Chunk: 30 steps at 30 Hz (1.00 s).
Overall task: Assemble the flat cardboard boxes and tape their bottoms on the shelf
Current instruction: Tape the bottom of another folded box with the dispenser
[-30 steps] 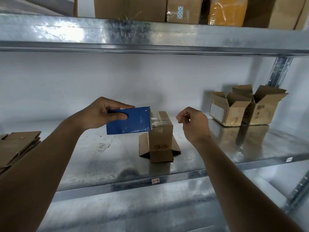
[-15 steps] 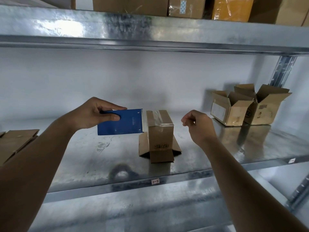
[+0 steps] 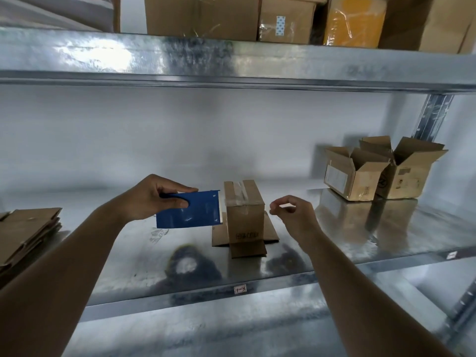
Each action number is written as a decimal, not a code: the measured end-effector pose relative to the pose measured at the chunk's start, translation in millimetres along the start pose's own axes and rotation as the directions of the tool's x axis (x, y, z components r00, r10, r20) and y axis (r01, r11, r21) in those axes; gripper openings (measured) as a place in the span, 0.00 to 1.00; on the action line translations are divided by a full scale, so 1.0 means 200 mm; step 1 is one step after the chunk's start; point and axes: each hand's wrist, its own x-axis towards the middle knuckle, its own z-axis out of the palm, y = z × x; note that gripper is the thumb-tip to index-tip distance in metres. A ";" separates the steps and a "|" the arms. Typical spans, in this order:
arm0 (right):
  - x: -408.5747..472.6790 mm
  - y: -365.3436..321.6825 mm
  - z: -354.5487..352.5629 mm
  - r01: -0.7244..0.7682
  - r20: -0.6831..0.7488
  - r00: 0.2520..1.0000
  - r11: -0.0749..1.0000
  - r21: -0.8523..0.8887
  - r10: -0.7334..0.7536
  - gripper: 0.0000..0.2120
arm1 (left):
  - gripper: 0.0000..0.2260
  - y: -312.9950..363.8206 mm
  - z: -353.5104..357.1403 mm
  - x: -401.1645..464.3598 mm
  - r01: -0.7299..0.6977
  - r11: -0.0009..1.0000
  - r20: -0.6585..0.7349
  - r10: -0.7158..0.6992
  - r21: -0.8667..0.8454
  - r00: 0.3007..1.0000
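A small cardboard box stands upside down on the metal shelf, its lower flaps splayed flat and clear tape across its upward-facing bottom. My left hand grips a blue tape dispenser just left of the box, its serrated edge next to the box's side. My right hand hovers to the right of the box with its fingers loosely curled, holding nothing I can see. A stack of flat cardboard boxes lies at the far left of the shelf.
Two assembled boxes with open top flaps stand at the back right of the shelf near the upright post. The upper shelf carries several sealed parcels. A label reading 1-3 marks the shelf's front edge.
My left hand drew the blue dispenser leftward off the box top to its left side. My right hand dropped from beside the box top and moved a little right.
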 end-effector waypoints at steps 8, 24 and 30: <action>0.01 0.07 0.14 -0.053 -0.069 0.996 0.995 0.084 0.058 0.15 | 0.15 -0.04 0.07 0.05 0.053 0.996 0.005 -0.054 0.067 0.999; 0.06 -0.07 0.34 0.689 0.217 0.706 0.581 -0.434 -0.675 0.19 | 0.15 -0.12 0.02 0.08 0.053 0.999 -0.027 -0.053 0.012 0.998; 0.08 0.01 0.36 0.644 0.388 0.762 0.546 -0.536 -0.518 0.19 | 0.16 -0.18 0.01 0.05 0.037 0.999 -0.059 -0.038 -0.024 0.998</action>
